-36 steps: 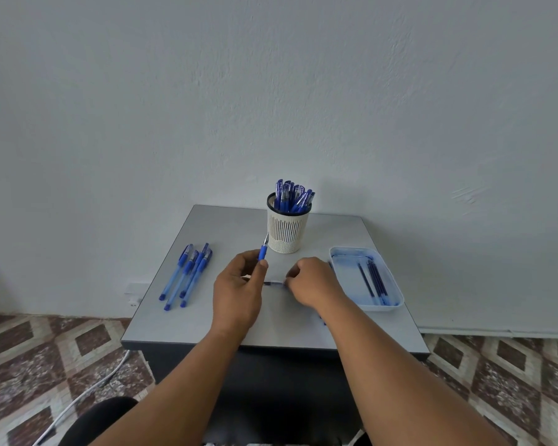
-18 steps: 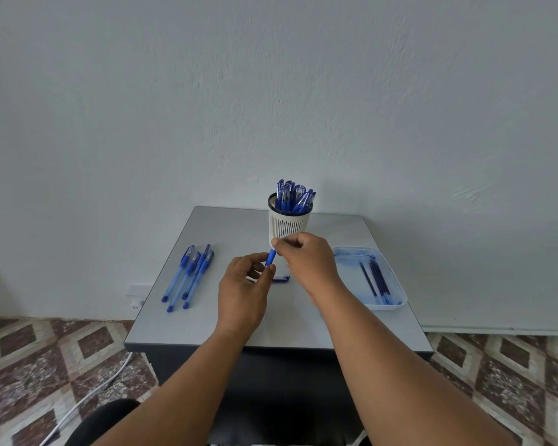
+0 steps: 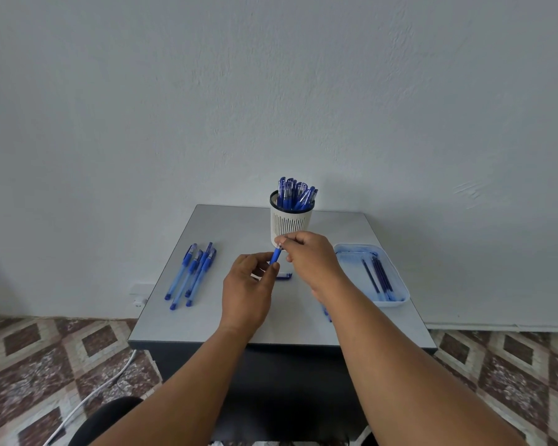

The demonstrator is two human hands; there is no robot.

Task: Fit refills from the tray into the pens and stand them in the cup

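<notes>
Pale wall and patterned floor tiles are seen behind a small grey bench (image 3: 239, 323) at frame centre. A good share of the work looks done: the slotted cup (image 3: 291, 224) at the bench's far edge is crowded with capped pens. Four pens (image 3: 192, 273) are left lying at centre left, and several refills (image 3: 378, 278) are seen in the tray (image 3: 400, 302) at centre right. A loose blue cap (image 3: 284, 276) is spotted between the hands. One pen (image 3: 275, 255) is held in front of the cup: its blue grip is pinched by the left hand (image 3: 247, 289), while its tip end is pinched by the right hand (image 3: 310, 255). Assembly is judged to be under way.
</notes>
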